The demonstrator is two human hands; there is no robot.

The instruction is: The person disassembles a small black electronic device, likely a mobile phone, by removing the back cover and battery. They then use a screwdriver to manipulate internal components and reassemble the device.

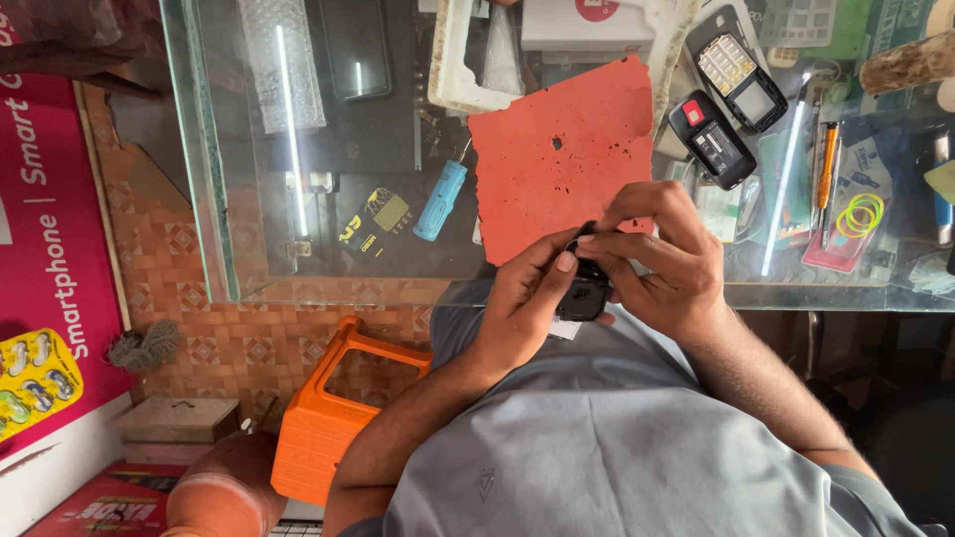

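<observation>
while held: small black phone [585,288] gripped between both hands
left hand [522,298]: fingers clamped on phone's side
right hand [662,254]: fingers pinched on its top
behind: red mat [557,149] on glass table [328,199]

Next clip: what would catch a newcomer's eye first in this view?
First the two hands at centre: the left hand and right hand close together around a small black device, just at the near edge of the glass counter. Behind them a ragged red mat lies on the glass, with a blue-handled screwdriver to its left and two opened phones to its right.
</observation>
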